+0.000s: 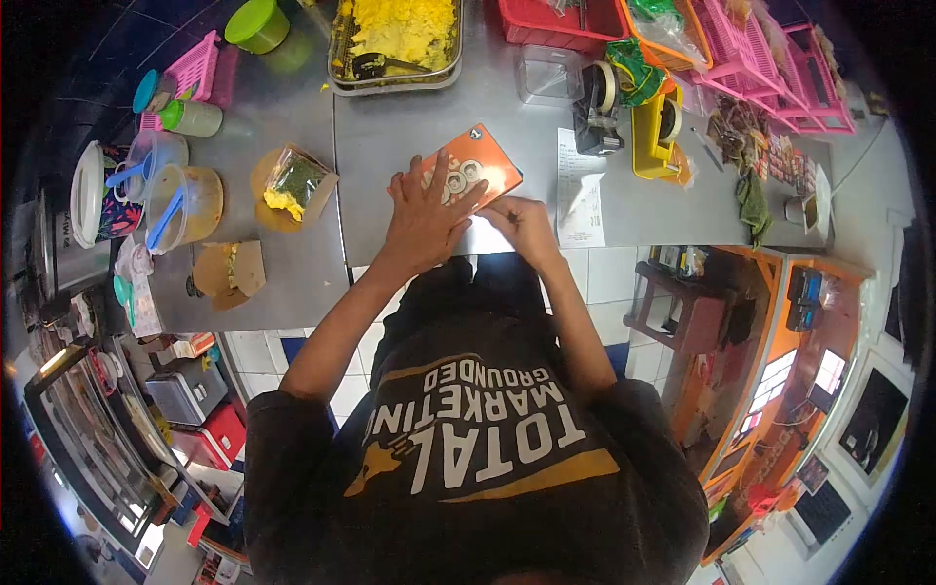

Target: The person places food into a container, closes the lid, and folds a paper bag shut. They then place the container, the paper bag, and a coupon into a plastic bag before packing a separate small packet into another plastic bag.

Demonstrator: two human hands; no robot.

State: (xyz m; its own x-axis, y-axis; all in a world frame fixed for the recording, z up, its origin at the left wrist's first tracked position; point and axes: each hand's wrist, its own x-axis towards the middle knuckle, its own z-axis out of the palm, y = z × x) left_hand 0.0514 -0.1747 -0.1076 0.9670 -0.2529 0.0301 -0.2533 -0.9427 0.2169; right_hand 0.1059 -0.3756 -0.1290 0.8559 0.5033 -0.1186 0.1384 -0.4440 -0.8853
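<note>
Flat and open, left hand (421, 216) presses the orange box (475, 168) at the steel table's (409, 127) near edge; right hand (526, 226) pinches its lower corner. Shirt (478, 429) reads "TOTAL MARKETING GROUNDED". Receipt (580, 190) and tape dispensers (597, 112) lie rightward.

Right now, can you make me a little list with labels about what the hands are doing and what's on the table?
left hand: left hand pressed flat, fingers spread, on the orange box
right hand: right hand at the box's near edge, by a shiny strip; its grip is hard to tell
orange box: lies flat on the metal table
behind box: tray of yellow food with a dark scoop in it
right of box: paper slip, black tape dispenser, yellow tape dispenser
left of box: open carton with yellow and green food, green lid
</note>
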